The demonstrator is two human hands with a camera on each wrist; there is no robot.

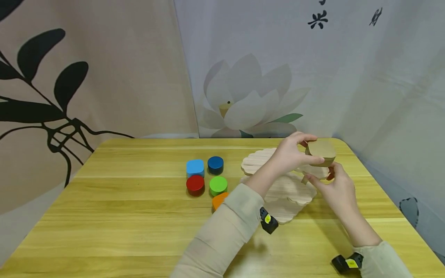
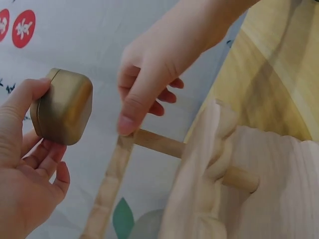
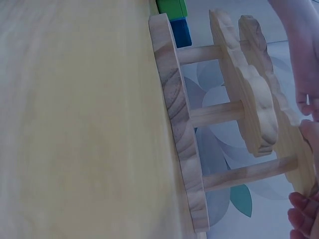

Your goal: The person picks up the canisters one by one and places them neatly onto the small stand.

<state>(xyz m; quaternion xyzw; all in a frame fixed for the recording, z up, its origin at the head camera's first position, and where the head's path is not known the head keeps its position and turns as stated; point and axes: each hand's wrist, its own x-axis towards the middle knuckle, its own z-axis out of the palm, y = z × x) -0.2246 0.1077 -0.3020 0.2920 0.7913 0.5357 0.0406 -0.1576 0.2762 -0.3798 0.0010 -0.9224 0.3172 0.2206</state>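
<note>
My left hand (image 1: 291,153) grips a small gold tin (image 1: 321,150) with rounded corners between thumb and fingers. The tin is held in the air over the right end of a tiered wooden stand (image 1: 288,187). This stand has scalloped boards at several heights, joined by round dowels (image 3: 217,114). With thumb and fingers, my right hand (image 1: 336,190) pinches the edge of the stand's top board (image 2: 105,194). In the left wrist view the gold tin is apart from the board. The stand's base (image 3: 174,94) rests on the table.
Left of the stand are a light blue tin (image 1: 195,168), a dark blue tin (image 1: 215,165), a red tin (image 1: 195,185) and a green tin (image 1: 218,186). My left sleeve (image 1: 222,231) partly covers an orange tin (image 1: 219,200). Printed curtains (image 1: 250,31) hang behind the table (image 1: 114,216).
</note>
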